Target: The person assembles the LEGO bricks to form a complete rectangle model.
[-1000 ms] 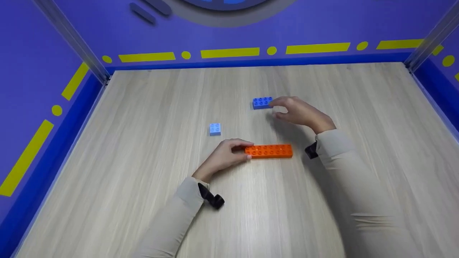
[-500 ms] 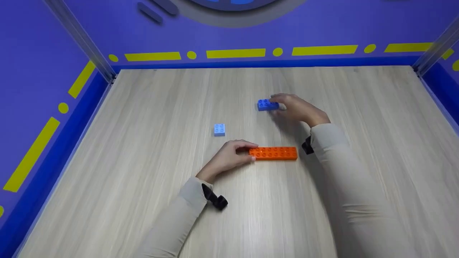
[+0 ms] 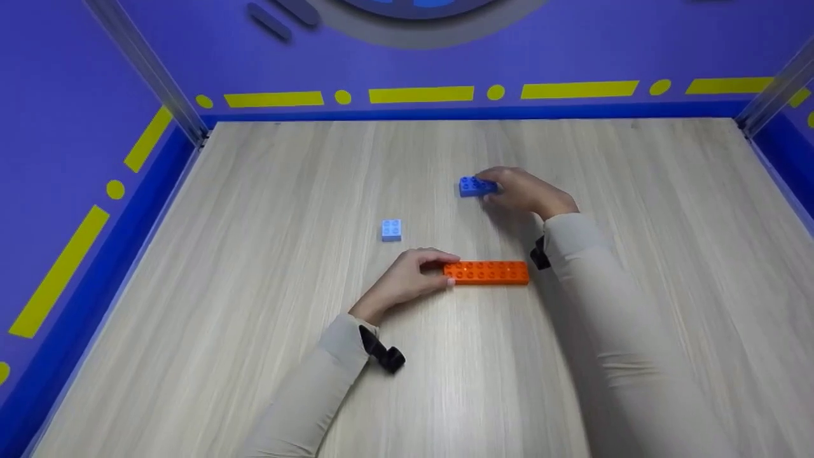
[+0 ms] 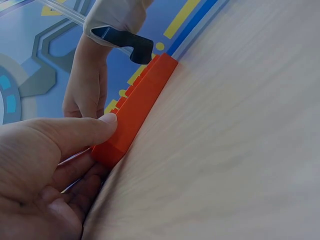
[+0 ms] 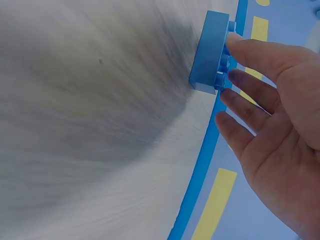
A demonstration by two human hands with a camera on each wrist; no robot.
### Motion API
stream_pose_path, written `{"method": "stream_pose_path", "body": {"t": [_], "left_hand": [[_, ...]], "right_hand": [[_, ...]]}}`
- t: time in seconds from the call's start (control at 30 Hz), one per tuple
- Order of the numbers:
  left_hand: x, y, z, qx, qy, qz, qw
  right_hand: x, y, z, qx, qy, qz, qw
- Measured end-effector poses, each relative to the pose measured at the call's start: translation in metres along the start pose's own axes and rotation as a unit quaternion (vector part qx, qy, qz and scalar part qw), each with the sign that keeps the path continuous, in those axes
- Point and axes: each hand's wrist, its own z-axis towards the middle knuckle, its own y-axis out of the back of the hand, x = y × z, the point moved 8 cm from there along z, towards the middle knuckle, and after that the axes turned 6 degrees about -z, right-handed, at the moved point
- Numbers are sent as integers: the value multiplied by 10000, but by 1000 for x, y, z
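Left wrist: fingers (image 4: 75, 167) around orange brick (image 4: 137, 107)

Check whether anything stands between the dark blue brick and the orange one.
Nothing visible stands between the dark blue brick and the orange brick; the light blue brick lies off to the left.

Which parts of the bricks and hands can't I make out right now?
- Head view: the right end of the blue brick, covered by the right hand.
- Head view: part of the orange brick's left end, covered by the left hand.
- Head view: the light blue brick's underside, facing the table.
- Left wrist view: the right hand's fingertips, hidden behind the left thumb.
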Motion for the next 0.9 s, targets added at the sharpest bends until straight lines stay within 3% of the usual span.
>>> {"method": "stream_pose_path", "body": {"t": [0.47,0.9], "left_hand": [[0,-1,-1,35,-18,-12,10000],[-1,-1,-1,15,30,-28,10000]], "right_hand": [[7,0,-1,-328,196,-462,9982],[4,-5,-2,-143,51,-173,9997]]}}
